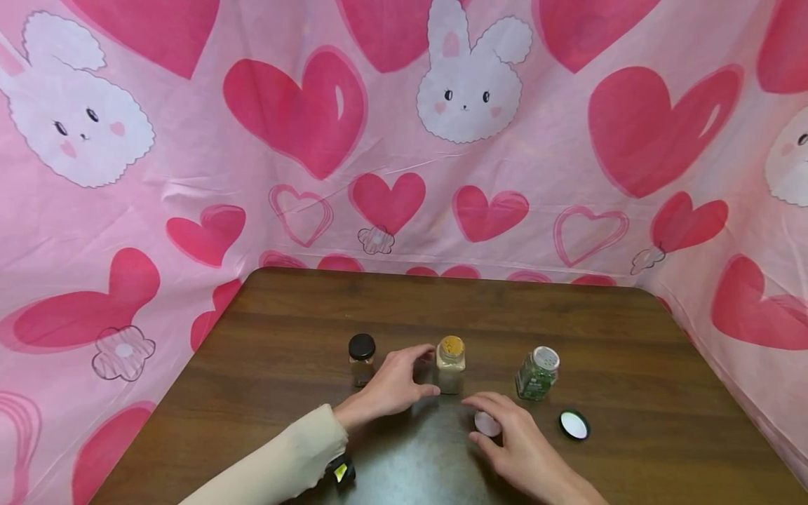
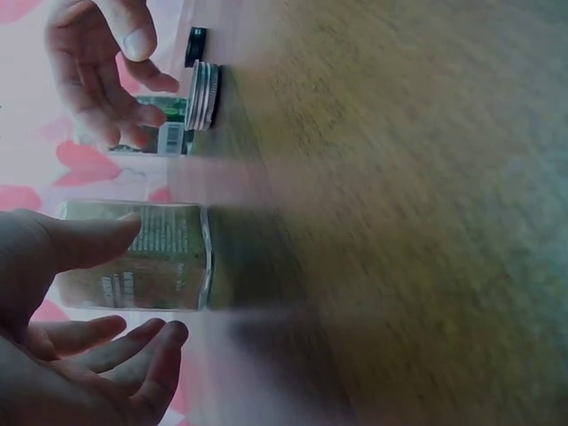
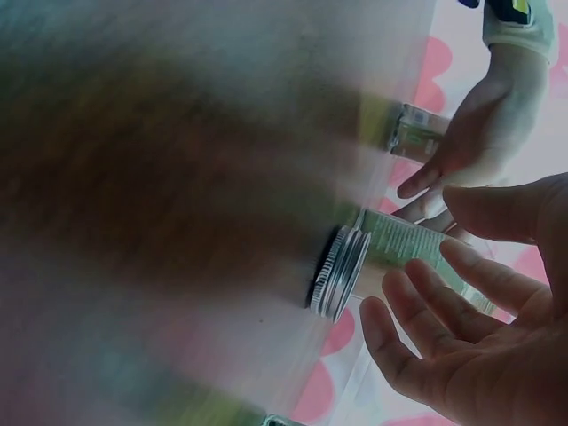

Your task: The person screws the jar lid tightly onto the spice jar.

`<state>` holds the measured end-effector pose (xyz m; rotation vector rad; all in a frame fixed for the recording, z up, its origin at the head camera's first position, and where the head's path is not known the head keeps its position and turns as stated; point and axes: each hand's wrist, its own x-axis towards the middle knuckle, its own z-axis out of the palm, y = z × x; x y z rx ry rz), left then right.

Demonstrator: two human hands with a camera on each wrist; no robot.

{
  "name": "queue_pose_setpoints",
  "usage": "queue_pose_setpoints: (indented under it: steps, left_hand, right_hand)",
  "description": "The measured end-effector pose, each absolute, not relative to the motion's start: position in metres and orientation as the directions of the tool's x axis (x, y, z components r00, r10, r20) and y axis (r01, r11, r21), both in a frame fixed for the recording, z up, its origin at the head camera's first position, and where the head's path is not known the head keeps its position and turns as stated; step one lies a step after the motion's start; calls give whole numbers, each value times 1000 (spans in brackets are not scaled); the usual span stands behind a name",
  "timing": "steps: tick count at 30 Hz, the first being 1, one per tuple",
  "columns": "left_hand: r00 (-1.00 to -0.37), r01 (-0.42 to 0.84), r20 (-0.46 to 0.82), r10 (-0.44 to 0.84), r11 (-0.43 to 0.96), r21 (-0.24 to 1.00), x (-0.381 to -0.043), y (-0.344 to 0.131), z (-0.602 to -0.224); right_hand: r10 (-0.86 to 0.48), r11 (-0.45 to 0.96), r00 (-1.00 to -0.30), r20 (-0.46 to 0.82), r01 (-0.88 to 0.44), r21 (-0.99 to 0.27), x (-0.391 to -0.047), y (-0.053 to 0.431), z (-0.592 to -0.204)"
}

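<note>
A square clear spice jar (image 1: 450,372) of pale powder with a yellow-orange top stands upright mid-table. Beside it, my left hand (image 1: 396,382) is spread, thumb and fingers apart on either side; in the left wrist view the thumb overlaps the jar (image 2: 169,284). My right hand (image 1: 520,443) hovers at a round silver lid (image 3: 340,273) with a ridged edge, lying flat on the table. Its fingers are loosely bent and apart from one another, with nothing between them in the right wrist view.
A jar of green flakes (image 1: 535,379) with a pale perforated top stands right of the middle jar. Nearby lies a dark-rimmed lid (image 1: 574,425), white inside facing up. Behind my left wrist stands a black-capped jar (image 1: 362,349). Pink patterned cloth (image 1: 391,154) surrounds the wooden table (image 1: 303,301).
</note>
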<state>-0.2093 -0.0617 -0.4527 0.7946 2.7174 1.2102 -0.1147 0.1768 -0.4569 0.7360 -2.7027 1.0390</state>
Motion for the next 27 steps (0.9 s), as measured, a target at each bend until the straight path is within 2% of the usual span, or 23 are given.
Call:
queue_pose_setpoints:
  steps: [19, 27]
  left_hand:
    - [-860, 416, 111, 498, 557, 719, -220, -53, -461]
    - [-857, 427, 125, 500, 552, 716, -224, -52, -462]
  right_hand:
    - [-396, 659, -860, 322, -510, -553, -117, 185, -459]
    - [-388, 710, -883, 263, -468, -526, -118, 189, -458]
